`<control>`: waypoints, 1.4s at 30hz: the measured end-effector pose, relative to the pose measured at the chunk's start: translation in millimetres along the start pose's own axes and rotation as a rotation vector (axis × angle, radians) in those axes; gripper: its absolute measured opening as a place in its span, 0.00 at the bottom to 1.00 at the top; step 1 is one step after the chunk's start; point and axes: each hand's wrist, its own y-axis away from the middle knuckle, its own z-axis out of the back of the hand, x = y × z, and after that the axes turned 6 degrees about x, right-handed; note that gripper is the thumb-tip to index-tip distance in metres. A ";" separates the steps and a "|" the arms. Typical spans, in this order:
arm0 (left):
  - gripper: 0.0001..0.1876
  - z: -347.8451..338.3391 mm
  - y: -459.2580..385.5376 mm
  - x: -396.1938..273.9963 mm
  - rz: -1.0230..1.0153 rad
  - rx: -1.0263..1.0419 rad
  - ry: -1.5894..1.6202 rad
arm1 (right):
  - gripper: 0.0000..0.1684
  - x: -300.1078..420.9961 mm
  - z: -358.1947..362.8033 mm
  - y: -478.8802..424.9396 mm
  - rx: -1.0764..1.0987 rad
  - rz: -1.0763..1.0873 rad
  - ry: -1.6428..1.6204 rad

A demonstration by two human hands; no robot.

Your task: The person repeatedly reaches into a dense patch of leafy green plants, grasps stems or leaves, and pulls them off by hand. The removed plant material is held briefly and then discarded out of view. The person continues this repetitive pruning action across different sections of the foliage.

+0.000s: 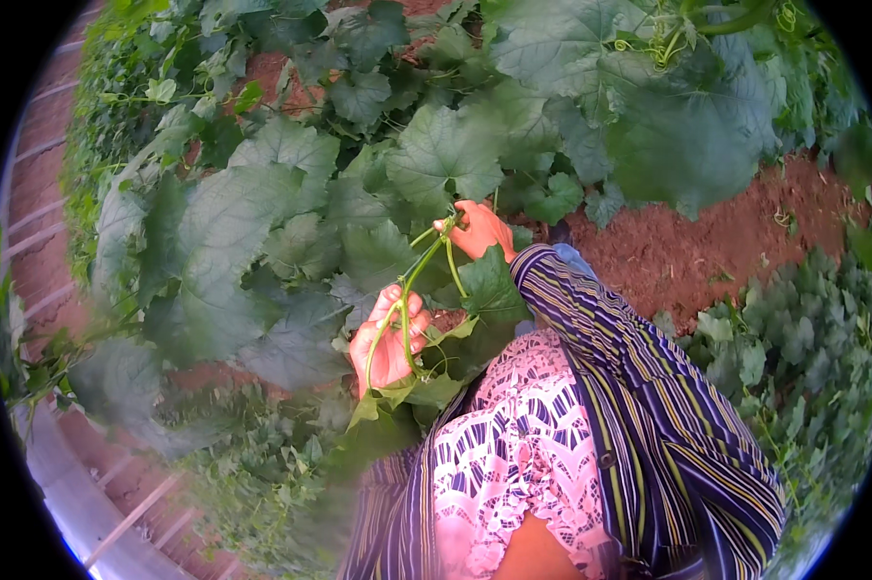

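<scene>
Green vine stems [425, 255] with leaves run between my two hands. My left hand [387, 346], palm partly turned up, has its fingers closed around the lower stems, which loop down across the palm. Farther up and to the right, my right hand [479, 230] pinches the joint where several stems meet, with thumb and fingertips. A lobed green leaf [492, 285] hangs just below my right wrist, and smaller leaves [436, 390] lie beside and under my left hand. A broad leaf [443, 154] stands just above my right hand.
Dense broad-leaved vines [262, 217] fill the left and top, some very near the camera and blurred. Curled tendrils [661, 43] hang at the upper right. Reddish bare soil [704, 250] shows at the right, with more plants [784, 362] below it. A curved pale edge [81, 486] runs along the lower left.
</scene>
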 end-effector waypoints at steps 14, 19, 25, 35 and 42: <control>0.17 10.0 9.6 -13.8 -0.015 -0.078 0.071 | 0.22 -39.8 -24.4 -4.3 -0.407 0.525 0.015; 0.17 9.2 7.0 -18.0 -0.009 -0.057 0.062 | 0.27 -49.3 -11.3 -2.0 -0.181 0.523 -0.130; 0.16 -4.3 11.3 -15.4 -0.048 -0.062 0.006 | 0.29 -41.7 6.0 6.6 -0.001 0.532 -0.202; 0.16 -4.3 10.5 -23.8 0.046 -0.003 -0.207 | 0.26 -35.9 24.3 -2.4 0.001 0.553 0.185; 0.17 1.4 3.4 -18.4 0.033 0.011 -0.241 | 0.30 18.3 80.8 22.8 0.228 0.554 0.044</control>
